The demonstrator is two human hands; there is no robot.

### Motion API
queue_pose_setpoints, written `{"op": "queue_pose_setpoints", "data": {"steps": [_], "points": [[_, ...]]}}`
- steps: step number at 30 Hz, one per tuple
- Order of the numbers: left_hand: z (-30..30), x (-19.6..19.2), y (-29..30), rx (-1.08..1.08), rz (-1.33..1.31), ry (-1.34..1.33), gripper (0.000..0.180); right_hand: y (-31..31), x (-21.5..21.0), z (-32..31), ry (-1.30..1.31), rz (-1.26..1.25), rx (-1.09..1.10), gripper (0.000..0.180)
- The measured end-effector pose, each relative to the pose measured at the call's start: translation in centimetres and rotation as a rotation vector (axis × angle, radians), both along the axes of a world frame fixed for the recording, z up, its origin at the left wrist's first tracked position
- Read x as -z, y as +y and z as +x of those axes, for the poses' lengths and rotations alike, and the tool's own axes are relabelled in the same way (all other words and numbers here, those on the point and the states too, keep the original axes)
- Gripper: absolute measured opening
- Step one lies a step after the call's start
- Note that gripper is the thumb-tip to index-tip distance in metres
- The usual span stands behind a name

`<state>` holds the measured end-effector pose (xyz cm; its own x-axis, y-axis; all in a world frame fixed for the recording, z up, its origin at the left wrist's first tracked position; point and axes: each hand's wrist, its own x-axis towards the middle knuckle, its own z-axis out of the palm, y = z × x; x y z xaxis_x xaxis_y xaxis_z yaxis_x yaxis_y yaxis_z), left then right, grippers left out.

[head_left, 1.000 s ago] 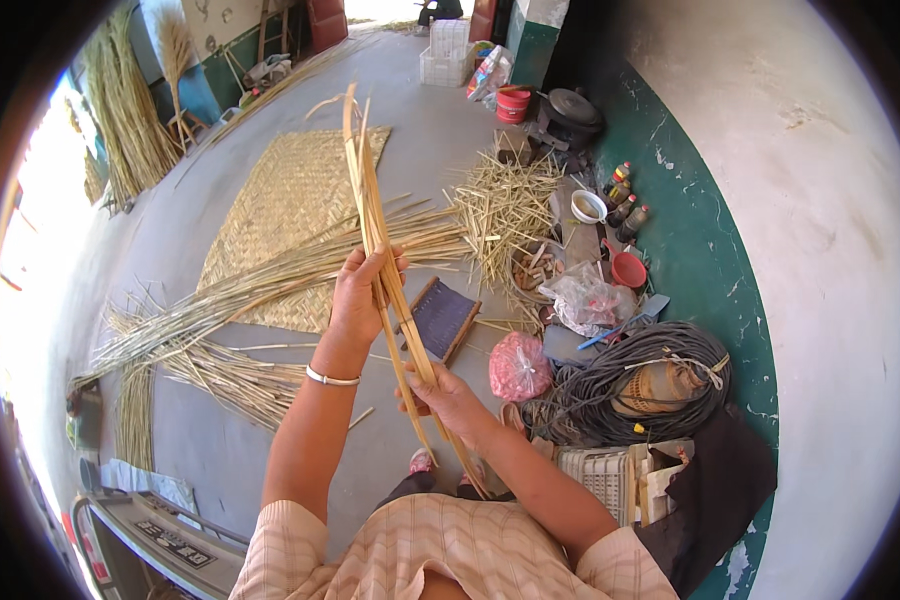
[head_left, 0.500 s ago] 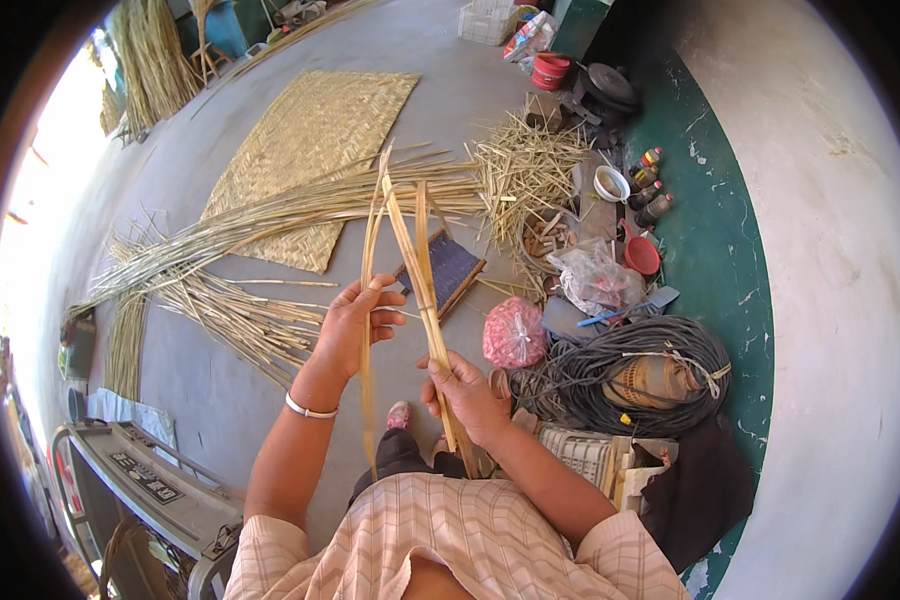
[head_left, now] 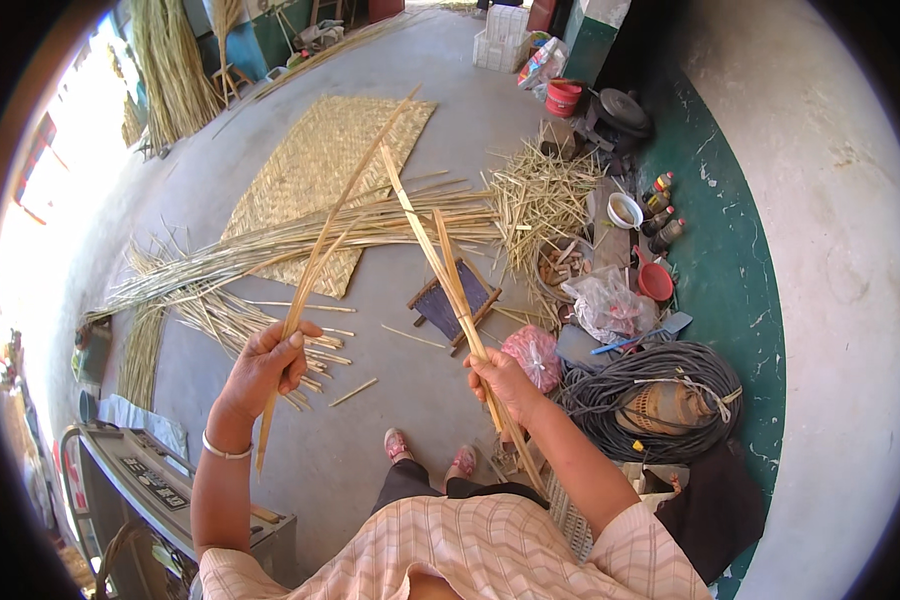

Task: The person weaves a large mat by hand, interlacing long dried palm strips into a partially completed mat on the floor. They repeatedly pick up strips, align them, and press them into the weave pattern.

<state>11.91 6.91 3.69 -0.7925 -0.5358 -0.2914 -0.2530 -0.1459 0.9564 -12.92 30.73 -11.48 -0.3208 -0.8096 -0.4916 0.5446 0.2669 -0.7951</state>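
Observation:
My left hand (head_left: 268, 362) grips a long split bamboo strip (head_left: 330, 235) that slants up toward the woven mat (head_left: 320, 180) and hangs down below my fist. My right hand (head_left: 500, 378) holds a small bunch of flat bamboo strips (head_left: 440, 265), which lean up and to the left over a low blue stool (head_left: 455, 298). The two hands are apart, each at chest height above the concrete floor. My feet in pink sandals (head_left: 430, 450) show below them.
Long bundles of bamboo strips (head_left: 220, 265) lie across the floor beside the mat. A heap of short offcuts (head_left: 540, 195), a pink bag (head_left: 535, 355), coiled black hose (head_left: 650, 385), bottles and a red bucket (head_left: 562, 95) crowd the right by the green wall. A grey machine (head_left: 140, 480) stands lower left.
My hands have drawn apart. The strips that were held together in front of me are now split, one strip in the left hand and the others in the right.

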Motion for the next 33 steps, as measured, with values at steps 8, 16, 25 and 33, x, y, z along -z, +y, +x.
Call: {"op": "queue_pose_setpoints", "data": {"steps": [8,16,25,33], "points": [[6.1,-3.0,0.0,0.093,-0.126,-0.143,0.021,1.0,3.4,-1.9,1.104,0.418,-0.416,0.020],[9.0,-2.4,-0.9,0.049,-0.234,-0.664,0.018,4.6,4.1,-2.7,1.596,0.520,-0.608,0.017],[11.6,-5.0,-5.6,0.320,-1.793,-0.867,0.006,7.2,5.4,-2.3,1.594,0.605,-0.803,0.014],[13.9,-12.7,-8.9,0.112,-2.174,-0.884,0.024,8.6,6.5,-6.5,1.227,0.865,-0.653,0.022]]}}
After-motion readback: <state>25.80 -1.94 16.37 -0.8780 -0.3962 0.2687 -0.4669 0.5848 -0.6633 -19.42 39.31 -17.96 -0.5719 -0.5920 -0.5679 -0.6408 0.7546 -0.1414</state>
